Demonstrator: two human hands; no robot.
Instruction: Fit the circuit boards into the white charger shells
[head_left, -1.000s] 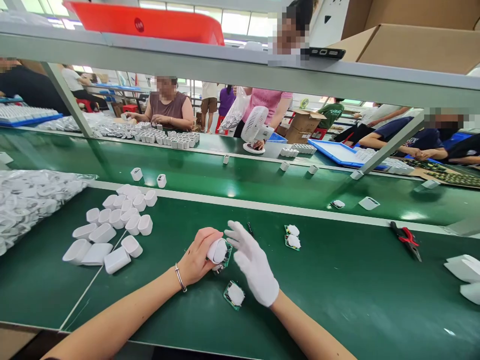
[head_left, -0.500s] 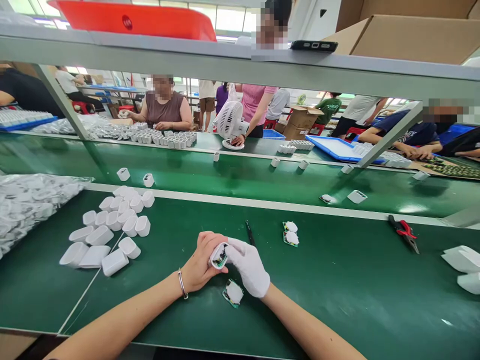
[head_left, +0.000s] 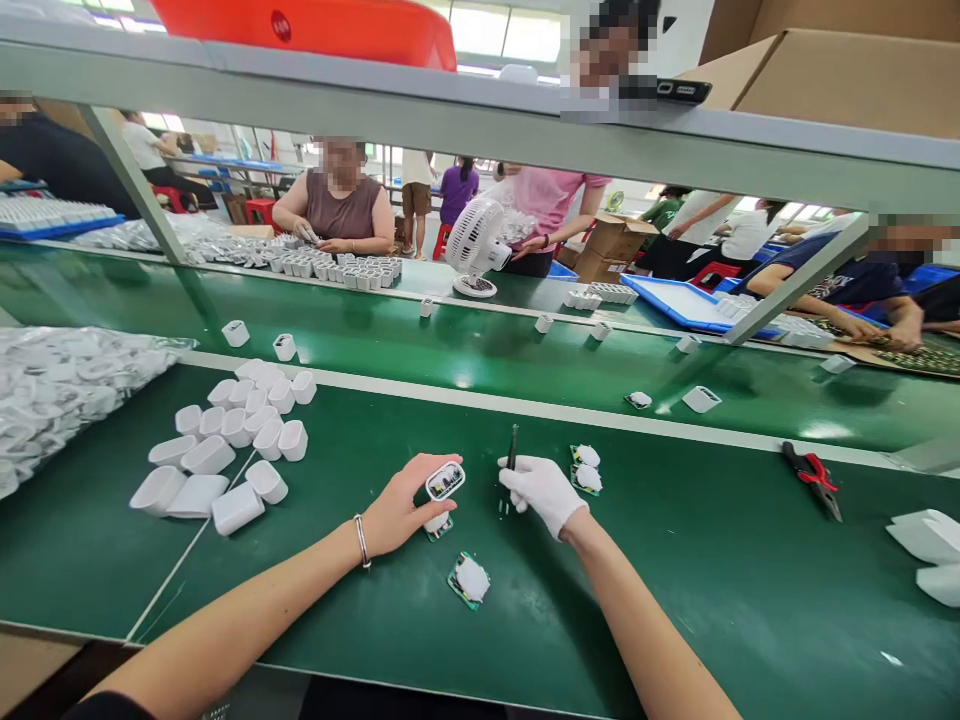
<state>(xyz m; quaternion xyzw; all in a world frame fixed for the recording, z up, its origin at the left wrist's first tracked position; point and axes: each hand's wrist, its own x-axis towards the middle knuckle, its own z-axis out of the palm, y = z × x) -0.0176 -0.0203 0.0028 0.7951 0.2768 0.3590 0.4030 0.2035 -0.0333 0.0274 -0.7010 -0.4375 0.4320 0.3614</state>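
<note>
My left hand [head_left: 405, 505], bare with a bracelet at the wrist, grips a white plastic housing [head_left: 445, 481]. Its open end faces up, and a circuit board with components shows inside. To the right, my white-gloved right hand [head_left: 541, 492] is closed around a slim black pen-like tool [head_left: 513, 450], held upright; its exact kind cannot be made out. One circuit board [head_left: 439, 525] with a white pad lies partly behind my left hand. Nearer me rests another padded circuit board [head_left: 469, 580]. Two more padded boards [head_left: 587, 470] lie just beyond my right hand.
Several white housings [head_left: 237, 428] cluster at left, beside a clear bag of white parts [head_left: 67, 400]. Red-handled pliers [head_left: 814, 478] lie at right. Beyond the white strip, a green belt [head_left: 480, 355] carries scattered housings. A shelf [head_left: 420, 105] crosses above; co-workers sit opposite.
My right hand has left the housing, moved right and picked the black tool up from the table. My left hand has turned the housing more upright. A board now shows beneath that hand.
</note>
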